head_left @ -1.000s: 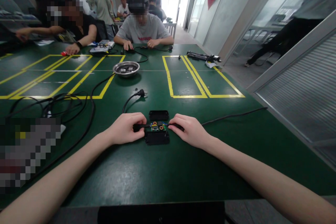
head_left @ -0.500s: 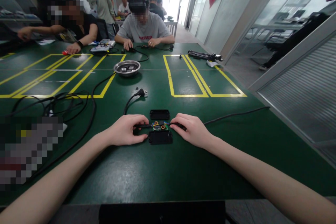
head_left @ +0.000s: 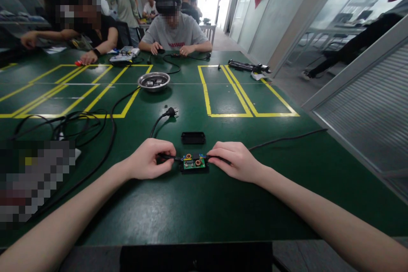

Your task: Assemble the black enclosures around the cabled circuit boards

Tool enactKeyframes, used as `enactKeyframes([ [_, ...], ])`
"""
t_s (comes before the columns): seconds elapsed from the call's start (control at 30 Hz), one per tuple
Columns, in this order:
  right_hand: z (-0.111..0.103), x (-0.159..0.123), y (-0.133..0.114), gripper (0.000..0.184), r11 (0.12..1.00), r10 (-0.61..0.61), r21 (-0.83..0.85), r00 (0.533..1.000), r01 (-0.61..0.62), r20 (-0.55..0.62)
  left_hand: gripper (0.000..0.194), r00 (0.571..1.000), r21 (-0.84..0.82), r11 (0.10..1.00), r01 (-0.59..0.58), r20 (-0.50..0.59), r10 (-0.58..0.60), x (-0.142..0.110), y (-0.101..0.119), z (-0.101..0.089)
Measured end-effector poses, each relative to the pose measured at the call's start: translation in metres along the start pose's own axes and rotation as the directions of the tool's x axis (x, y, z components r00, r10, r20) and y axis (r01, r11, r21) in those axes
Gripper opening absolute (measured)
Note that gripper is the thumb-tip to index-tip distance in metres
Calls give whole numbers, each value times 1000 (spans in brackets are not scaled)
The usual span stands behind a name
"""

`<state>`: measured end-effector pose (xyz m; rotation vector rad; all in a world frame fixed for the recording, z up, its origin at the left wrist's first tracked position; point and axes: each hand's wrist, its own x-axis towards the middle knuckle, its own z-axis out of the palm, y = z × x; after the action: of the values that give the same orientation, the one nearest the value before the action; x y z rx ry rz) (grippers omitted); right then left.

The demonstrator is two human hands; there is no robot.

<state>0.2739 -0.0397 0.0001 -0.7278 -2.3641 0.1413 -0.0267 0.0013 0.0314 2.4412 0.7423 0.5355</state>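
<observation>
My left hand pinches the black power cord at the left end of a green circuit board. On the other side, my right hand grips the cable that leaves the board's right end. Two copper-wound coils show on the board, which lies over the lower black housing half. Whether it is fully seated in that half I cannot tell. Just beyond lies the other black housing half, open side up. The cord's plug rests past my left hand.
A metal bowl with small metal parts stands further off. Coiled black cables lie at left. Yellow tape marks the green table. A folded black tripod-like object lies at the far right. Two people sit across.
Both hands have brought the circuit board toward me, from between the two housing halves to over the nearer half. My left fingers have closed more tightly on the cord.
</observation>
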Motion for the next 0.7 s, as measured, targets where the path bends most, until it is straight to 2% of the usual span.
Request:
enactKeyframes([
  [0.13,1,-2,1,20,1000,6,-9,998,-5,62,13,999,8,1000,-8,45,8,0,-1,1],
  [0.47,0,-5,1,21,1000,21,-9,992,-20,128,12,997,10,1000,1,82,-2,0,0,4],
  [0.7,3,-4,2,23,997,51,-59,994,-45,98,14,995,53,998,40,87,-45,2,-6,9],
])
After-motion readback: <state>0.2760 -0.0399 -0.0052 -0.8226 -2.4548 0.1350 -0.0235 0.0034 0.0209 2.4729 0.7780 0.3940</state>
